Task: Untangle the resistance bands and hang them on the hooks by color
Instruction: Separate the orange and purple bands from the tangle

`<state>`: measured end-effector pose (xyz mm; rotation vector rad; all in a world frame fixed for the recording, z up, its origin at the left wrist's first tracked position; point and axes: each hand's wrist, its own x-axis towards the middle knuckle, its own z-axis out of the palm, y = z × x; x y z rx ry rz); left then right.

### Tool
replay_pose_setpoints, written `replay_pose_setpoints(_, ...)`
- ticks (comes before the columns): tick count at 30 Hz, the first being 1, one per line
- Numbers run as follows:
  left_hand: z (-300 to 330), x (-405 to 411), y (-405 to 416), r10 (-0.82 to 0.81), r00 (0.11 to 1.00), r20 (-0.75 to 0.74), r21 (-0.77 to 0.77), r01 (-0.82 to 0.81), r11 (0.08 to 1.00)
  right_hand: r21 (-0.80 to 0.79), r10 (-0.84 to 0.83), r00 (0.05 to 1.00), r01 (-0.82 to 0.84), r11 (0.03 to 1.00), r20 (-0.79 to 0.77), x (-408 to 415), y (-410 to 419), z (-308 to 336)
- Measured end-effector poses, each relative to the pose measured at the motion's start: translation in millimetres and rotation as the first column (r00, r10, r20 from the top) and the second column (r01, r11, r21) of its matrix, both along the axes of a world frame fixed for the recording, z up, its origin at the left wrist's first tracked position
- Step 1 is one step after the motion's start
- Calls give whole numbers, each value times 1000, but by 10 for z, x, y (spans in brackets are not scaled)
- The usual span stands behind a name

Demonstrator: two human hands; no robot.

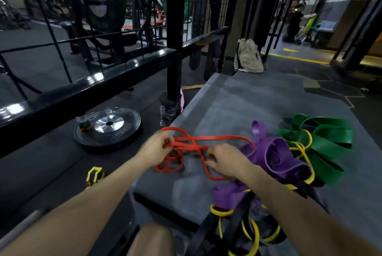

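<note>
Nearest to us, black bands (219, 222) and yellow bands (251, 237) spilled in a knot over the near edge of the grey mat (233, 106), hanging toward our bare knee (153, 241). Just beyond, on the mat's near left corner, lay the red bands (198, 148), their long axis running left to right between our hands, with loops curling toward the mat's left edge and one loop trailing back toward us. Our left hand (157, 150) had its fingers curled round the left end of the red strands; our right hand (225, 162) pinched the strands at the crossing, fingers bent over them. To the right of the red, touching it, sat the wide purple bands (277, 156) in folded coils, and past those the green bands (322, 140), fanned out toward the mat's right edge with a yellow strand threaded through. The far half of the mat lay bare, giving room ahead of the pile. Left of the mat, on the dark floor, sat a small yellow object (95, 176), blurred, and further on a weight plate (108, 127) lying flat with a small bottle (83, 124) on it. A black steel post (174, 49) and rail (82, 90) bounded that side. At the mat's far end stood a beige bag (248, 57), and well beyond it a person (293, 24) crouched.
</note>
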<state>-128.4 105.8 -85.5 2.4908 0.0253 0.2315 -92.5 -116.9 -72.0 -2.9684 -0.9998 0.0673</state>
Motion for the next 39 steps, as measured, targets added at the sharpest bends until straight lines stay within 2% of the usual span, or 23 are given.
replay_pose_setpoints(3, -110, -51, 53, 138, 990, -3, 26, -138, 990, -3, -9, 998, 8, 1000, -61, -25, 105, -160)
replay_pose_setpoints(5, -237, -117, 47, 121, 982, -144, 81, -110, 991, -8, -49, 991, 49, 999, -124, -46, 156, -229)
replay_pose_setpoints(7, -323, -160, 23, 78, 977, -196, 29, -74, 997, -12, -92, 984, 92, 996, -151, -44, 196, -253)
replay_pose_setpoints(9, -353, -156, 14, 79, 985, -157, -29, -84, 996, -7, -112, 985, 112, 994, -128, -37, 224, -250)
replay_pose_setpoints(13, -259, -120, 53, 136, 984, -113, -7, -138, 990, 76, -159, 983, 165, 983, -88, -28, 209, -180)
replay_pose_setpoints(16, -55, -72, 145, 244, 969, 31, -117, -239, 964, 218, -208, 972, 228, 949, -113, 39, 150, -91)
replay_pose_setpoints(19, 349, 33, 183, 295, 946, 135, -208, -264, 942, 256, -220, 970, 240, 936, -103, 89, 98, 92)
replay_pose_setpoints(23, 853, 136, 129, 261, 951, 168, -393, -178, 902, 309, -269, 958, 287, 907, -101, 134, 44, 390)
replay_pose_setpoints(25, 1107, 157, 48, 197, 956, 219, -409, -93, 908, 389, -263, 959, 285, 876, -111, 135, 60, 563)
replay_pose_setpoints(28, 1463, 177, -131, 67, 956, 287, -431, 67, 900, 546, -155, 978, 207, 812, -140, 93, 165, 913)
replay_pose_setpoints(31, 1769, 213, -333, -13, 934, 358, -457, 188, 869, 725, 27, 970, 161, 670, -240, 14, 285, 1243)
replay_pose_setpoints(34, 2052, 262, -494, -20, 915, 403, -536, 254, 805, 846, 200, 892, 284, 451, -406, 0, 372, 1390)
replay_pose_setpoints(35, 2127, 282, -530, -14, 910, 415, -577, 275, 769, 856, 204, 891, 294, 425, -407, 13, 379, 1412)
replay_pose_setpoints(37, 2255, 317, -544, 28, 899, 437, -647, 293, 704, 865, 179, 912, 265, 427, -369, 34, 354, 1430)
replay_pose_setpoints(39, 2371, 341, -485, 111, 886, 451, -731, 295, 616, 809, 97, 945, 210, 548, -312, 73, 254, 1376)
